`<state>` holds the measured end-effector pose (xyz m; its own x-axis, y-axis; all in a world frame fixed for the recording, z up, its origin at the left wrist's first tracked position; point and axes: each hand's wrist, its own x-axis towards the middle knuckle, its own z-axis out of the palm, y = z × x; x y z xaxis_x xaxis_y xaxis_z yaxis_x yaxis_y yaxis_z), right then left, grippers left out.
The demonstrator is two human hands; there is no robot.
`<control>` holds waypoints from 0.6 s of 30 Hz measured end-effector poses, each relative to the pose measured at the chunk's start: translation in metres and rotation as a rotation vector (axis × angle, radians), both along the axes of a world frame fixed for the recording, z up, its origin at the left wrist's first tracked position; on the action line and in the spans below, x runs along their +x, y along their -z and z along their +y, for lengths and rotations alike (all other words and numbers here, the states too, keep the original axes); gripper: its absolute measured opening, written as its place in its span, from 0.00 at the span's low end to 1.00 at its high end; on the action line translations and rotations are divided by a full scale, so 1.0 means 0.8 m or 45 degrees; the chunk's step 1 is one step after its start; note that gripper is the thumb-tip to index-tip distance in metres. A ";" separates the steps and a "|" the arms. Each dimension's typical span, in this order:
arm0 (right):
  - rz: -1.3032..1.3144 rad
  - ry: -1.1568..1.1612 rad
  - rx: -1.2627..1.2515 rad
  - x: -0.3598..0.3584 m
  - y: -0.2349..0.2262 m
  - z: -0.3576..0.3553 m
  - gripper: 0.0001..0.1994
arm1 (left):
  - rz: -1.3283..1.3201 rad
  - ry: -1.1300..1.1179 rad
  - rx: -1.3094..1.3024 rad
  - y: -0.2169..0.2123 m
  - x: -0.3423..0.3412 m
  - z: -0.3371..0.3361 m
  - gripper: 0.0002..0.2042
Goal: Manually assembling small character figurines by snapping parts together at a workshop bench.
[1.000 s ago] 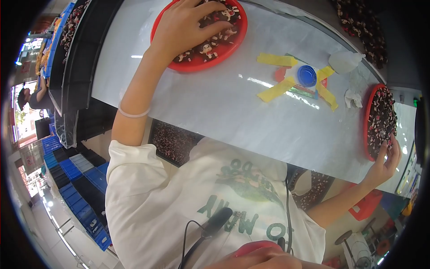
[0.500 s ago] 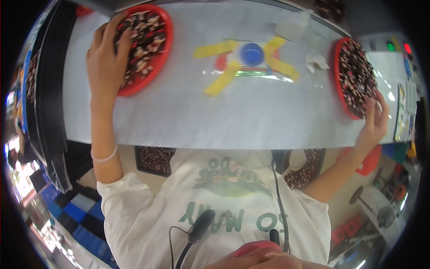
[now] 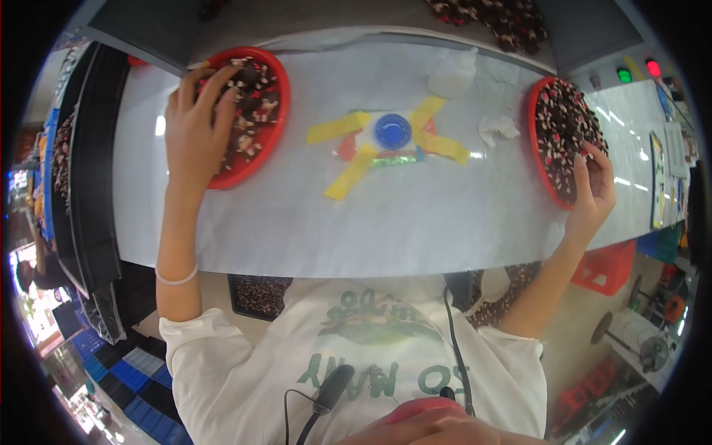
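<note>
On the white desk [image 3: 415, 222], two red round trays sit well apart, one at each end, both heaped with small dark and pale loose pieces.

Left tray [image 3: 276, 119]: left hand [image 3: 194, 130] lies flat over its near-left part, fingers spread and pressing into the heap; that grip is open, nothing pinched that I can see.

Right tray [image 3: 540, 159]: right hand [image 3: 593, 185] at its near rim, fingertips curled into the pieces. Cannot tell whether it has one pinched.

Handling, my read: pieces [image 3: 256, 111] look light, hard and loose, so they'll roll and scatter; pick singly by fingertip pinch, or rake with a flat hand. Trays look like thin stiff plastic, light for their size; take them by the rim, keep level or the load slides.

Between the trays: yellow tape strips [image 3: 352, 174] radiate from a blue round cap [image 3: 392, 130], with a red scrap and a green foil strip touching them. Beyond the cap stands a clear squeeze bottle [image 3: 454, 73], no label visible. A crumpled white tissue [image 3: 497, 127] lies near the right tray.

Far right: green lamp [image 3: 624, 75] and red lamp [image 3: 653, 67] side by side; flat printed sheets [image 3: 660, 178] along the desk's edge, too small to make out.
</note>
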<state>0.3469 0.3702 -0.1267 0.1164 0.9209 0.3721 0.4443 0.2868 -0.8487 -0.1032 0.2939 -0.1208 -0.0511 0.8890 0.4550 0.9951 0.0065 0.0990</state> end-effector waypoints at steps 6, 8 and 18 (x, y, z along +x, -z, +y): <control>-0.316 0.072 0.126 0.009 0.009 0.010 0.12 | -0.285 0.055 -0.629 -0.062 -0.024 0.013 0.16; -0.256 0.070 0.161 0.004 0.011 0.016 0.12 | -0.267 -0.008 -0.696 -0.098 -0.038 0.033 0.16; -0.155 0.025 0.226 0.021 -0.008 0.001 0.11 | 0.032 0.451 -0.399 -0.032 -0.032 0.241 0.08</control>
<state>0.3638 0.3708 -0.1202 0.0782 0.8378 0.5404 0.5476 0.4168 -0.7255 -0.1289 0.4869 -0.0949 0.2879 0.9444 0.1589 0.9435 -0.3081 0.1220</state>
